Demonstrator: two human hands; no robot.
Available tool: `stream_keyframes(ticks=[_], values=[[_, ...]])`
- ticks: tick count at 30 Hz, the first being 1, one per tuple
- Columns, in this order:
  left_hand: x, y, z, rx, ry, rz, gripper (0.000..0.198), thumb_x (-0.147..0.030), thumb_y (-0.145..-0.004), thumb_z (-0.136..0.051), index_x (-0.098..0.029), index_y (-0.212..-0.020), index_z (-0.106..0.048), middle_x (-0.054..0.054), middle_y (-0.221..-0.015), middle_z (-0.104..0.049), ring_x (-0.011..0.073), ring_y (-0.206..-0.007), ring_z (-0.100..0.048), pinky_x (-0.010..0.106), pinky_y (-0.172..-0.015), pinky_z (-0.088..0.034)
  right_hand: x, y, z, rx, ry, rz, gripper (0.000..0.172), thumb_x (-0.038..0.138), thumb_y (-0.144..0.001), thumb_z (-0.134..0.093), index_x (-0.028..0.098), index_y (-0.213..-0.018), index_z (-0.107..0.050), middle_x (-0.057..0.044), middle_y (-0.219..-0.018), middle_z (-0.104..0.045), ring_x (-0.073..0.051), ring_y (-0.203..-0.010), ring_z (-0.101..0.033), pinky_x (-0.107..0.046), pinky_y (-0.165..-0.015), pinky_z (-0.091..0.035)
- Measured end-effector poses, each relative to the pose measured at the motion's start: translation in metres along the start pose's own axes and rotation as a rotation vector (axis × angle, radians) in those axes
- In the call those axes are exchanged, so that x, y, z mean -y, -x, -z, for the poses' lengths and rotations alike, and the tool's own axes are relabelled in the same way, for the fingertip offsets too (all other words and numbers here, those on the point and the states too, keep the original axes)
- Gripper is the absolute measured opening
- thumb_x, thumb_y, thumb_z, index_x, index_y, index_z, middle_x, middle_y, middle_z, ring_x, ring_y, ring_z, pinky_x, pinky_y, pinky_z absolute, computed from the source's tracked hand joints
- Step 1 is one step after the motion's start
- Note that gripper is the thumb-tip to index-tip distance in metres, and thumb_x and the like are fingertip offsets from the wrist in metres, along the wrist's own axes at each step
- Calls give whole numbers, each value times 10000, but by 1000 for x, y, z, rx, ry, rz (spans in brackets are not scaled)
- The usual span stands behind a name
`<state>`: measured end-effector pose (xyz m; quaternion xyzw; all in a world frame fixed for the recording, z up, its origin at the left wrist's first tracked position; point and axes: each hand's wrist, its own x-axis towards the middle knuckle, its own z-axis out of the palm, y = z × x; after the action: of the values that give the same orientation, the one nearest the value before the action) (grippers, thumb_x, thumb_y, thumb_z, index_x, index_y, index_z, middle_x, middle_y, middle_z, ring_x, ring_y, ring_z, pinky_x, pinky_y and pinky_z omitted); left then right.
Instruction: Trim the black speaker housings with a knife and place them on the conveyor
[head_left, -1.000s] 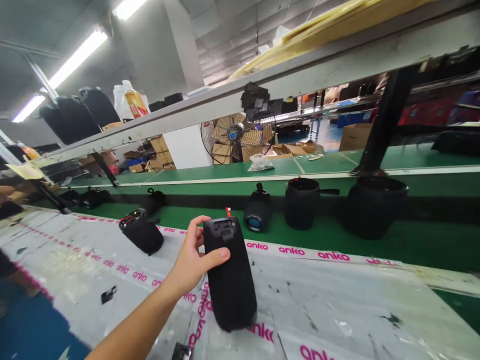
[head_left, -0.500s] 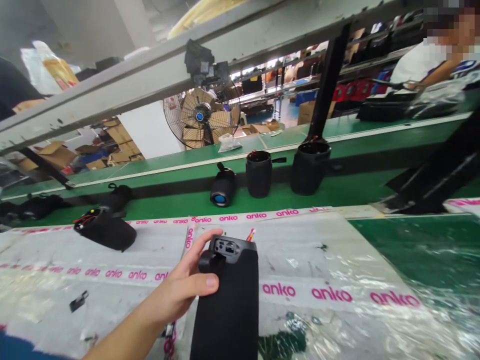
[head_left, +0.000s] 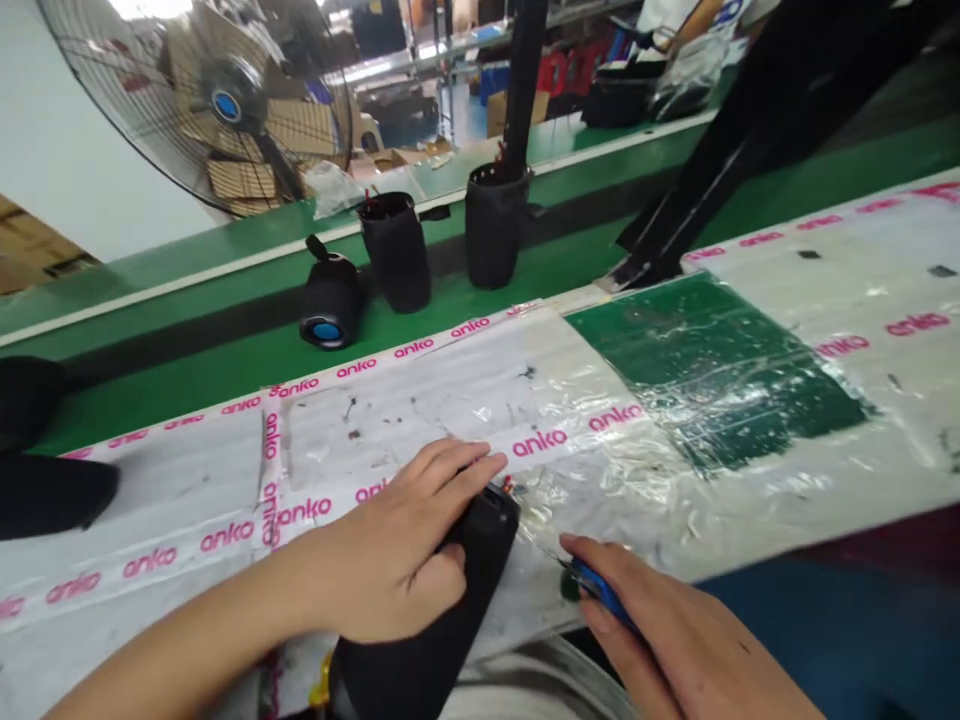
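Observation:
My left hand is closed over the upper part of a black cloth-covered portable speaker, which lies tilted near the front edge of the table. Red wire ends stick out at its open top, close to my fingertips. To the right, my right hand grips a blue-handled tool with a thin metal tip. That tip points toward the speaker's wired end, apart from it; the exact kind of tool is partly hidden by my fingers.
Two black speaker shells stand upright on the green belt beyond the table, beside a small speaker with a blue end. Another black shell lies at far left. A dark slanted post rises at the right. Behind is a fan.
The speaker has tipped over toward the right and come nearer to me, with my left hand now across its top. My right hand has entered holding the blue-handled tool. The view has swung right.

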<state>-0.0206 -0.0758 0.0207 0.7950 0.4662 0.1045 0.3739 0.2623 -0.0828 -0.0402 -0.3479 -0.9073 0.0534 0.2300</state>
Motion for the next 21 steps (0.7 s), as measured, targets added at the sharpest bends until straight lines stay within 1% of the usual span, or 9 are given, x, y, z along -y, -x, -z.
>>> stream_keyframes(ticks=[2, 3, 5, 7, 9, 11, 14, 17, 21], values=[[14, -2, 2, -22, 110, -117, 784, -68, -865, -487, -212, -1626, -363, 164, -1669, -412, 328, -1595, -329, 577, -1303, -330, 6, -7, 1, -31, 93, 24, 349, 304, -1153, -289, 166, -1357, -536, -68, -1082, -801, -200, -876, -792, -302, -680, -651], [21, -2, 3, -45, 164, -141, 748, -84, -878, -514, -233, -1601, -395, 160, -1638, -445, 335, -1566, -381, 567, -1292, -354, 9, -9, 0, -25, 116, 32, 341, 275, -1147, -292, 158, -1349, -540, -72, -1065, -799, -208, -857, -790, -319, -665, -647], [33, -3, 2, -71, 261, -145, 675, -189, -897, -651, -258, -1541, -463, 166, -1581, -485, 372, -1501, -457, 572, -1260, -394, 13, -14, -1, -5, 125, 37, 333, 204, -1127, -296, 139, -1350, -534, -81, -1021, -789, -219, -813, -778, -344, -634, -628], [41, -4, 1, -76, 338, -139, 713, -320, -857, -801, -272, -1501, -500, 170, -1542, -499, 400, -1456, -487, 579, -1234, -415, 14, -20, -1, 46, 101, 51, 333, 151, -1094, -316, 121, -1349, -527, -82, -964, -766, -225, -754, -754, -355, -573, -594], [46, -5, -2, -78, 387, -154, 775, -382, -822, -867, -294, -1500, -501, 159, -1524, -501, 403, -1436, -498, 575, -1225, -421, 14, -27, 1, 99, 84, 77, 354, 112, -1047, -345, 104, -1356, -518, -69, -903, -734, -221, -683, -720, -356, -517, -556], [49, -5, -3, -87, 416, -170, 797, -374, -829, -871, -326, -1523, -481, 139, -1519, -500, 391, -1436, -501, 561, -1230, -418, 14, -34, 3, 155, 88, 97, 390, 82, -991, -368, 101, -1352, -514, -50, -862, -706, -216, -638, -693, -357, -494, -536], [52, -4, -4, -80, 444, -172, 850, -347, -828, -878, -381, -1554, -436, 106, -1538, -475, 372, -1460, -485, 535, -1246, -406, 17, -43, 5, 194, 107, 98, 424, 56, -932, -385, 114, -1332, -510, -22, -816, -675, -206, -584, -660, -355, -475, -511], [55, -1, -6, -70, 476, -165, 869, -353, -850, -865, -434, -1572, -389, 77, -1565, -442, 357, -1496, -445, 531, -1263, -383, 21, -46, 5, 212, 114, 84, 417, 48, -926, -393, 120, -1322, -504, -16, -815, -670, -200, -581, -654, -352, -477, -495], [56, 1, -7, -63, 492, -142, 864, -363, -872, -852, -455, -1582, -366, 67, -1594, -413, 356, -1536, -393, 550, -1283, -348, 24, -46, 5, 226, 130, 69, 406, 69, -945, -377, 122, -1324, -511, -30, -854, -687, -208, -614, -669, -360, -479, -473]])
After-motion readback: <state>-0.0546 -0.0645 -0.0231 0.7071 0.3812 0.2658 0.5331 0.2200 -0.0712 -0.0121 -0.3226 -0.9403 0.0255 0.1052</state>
